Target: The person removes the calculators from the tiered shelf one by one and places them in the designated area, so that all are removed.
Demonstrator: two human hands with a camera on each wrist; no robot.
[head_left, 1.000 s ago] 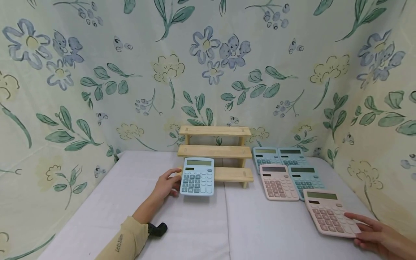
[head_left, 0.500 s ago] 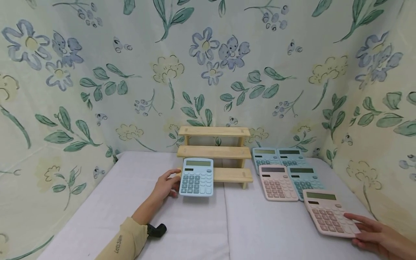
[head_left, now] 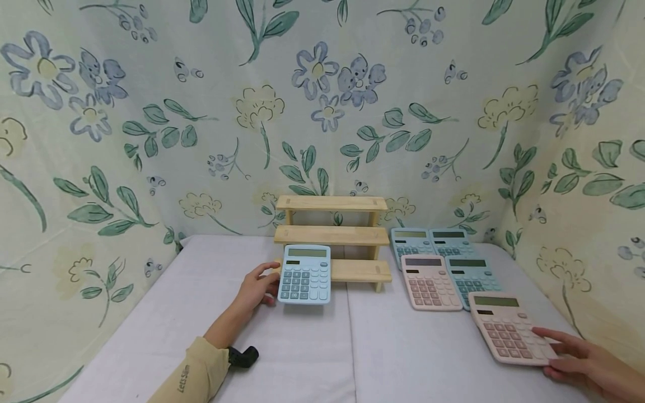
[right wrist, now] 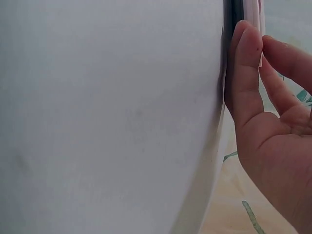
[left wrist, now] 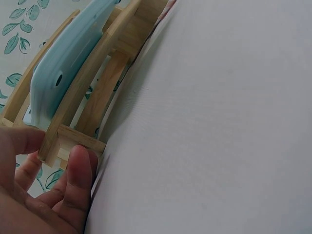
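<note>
In the head view, a light-blue calculator (head_left: 304, 274) leans on the left part of the bottom step of a three-tier wooden stand (head_left: 360, 270). My left hand (head_left: 257, 285) is at that step's left end. Up close in the left wrist view, its thumb and fingers grip the wood around a short leg, just below the blue calculator (left wrist: 63, 63). At the far right, my right hand (head_left: 579, 358) holds a pink calculator (head_left: 509, 330) by its lower right corner, face up. Only the edge of this pink calculator (right wrist: 252, 14) shows between thumb and fingers in the right wrist view.
Right of the stand lie another pink calculator (head_left: 433, 282) and several blue calculators, one of them (head_left: 473, 274) partly behind the held one. A white cloth (head_left: 403, 358) covers the table. Floral fabric (head_left: 322, 140) hangs behind and at both sides.
The pink calculator in my right hand has shifted very slightly up and left. My left hand and the blue calculator on the stand have kept their places.
</note>
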